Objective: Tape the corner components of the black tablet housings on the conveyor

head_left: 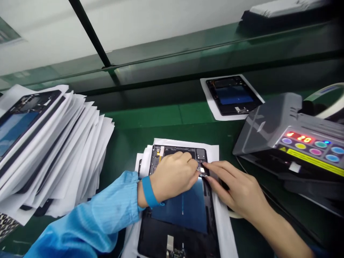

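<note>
An opened tablet (178,211) lies in front of me with its inside facing up, showing a blue-grey battery area and small circuit boards. White sheets (225,229) lie beneath it. My left hand (176,175), with a blue wrist strap (149,191), is over the tablet's upper part. Its fingers are curled closed, and what they pinch is hidden. From the right side, my right hand (239,190) reaches to the tablet's upper right edge. Its thumb and index fingertips close in around a small spot there, beside the left fingertips; the piece between them is too small to name.
A leaning stack of white sheets (80,150) with tablets between them stands at left. Another opened tablet (231,95) lies on white paper at the back. A grey machine (292,136) with a lit red display is at right. The worktop (161,116) is green.
</note>
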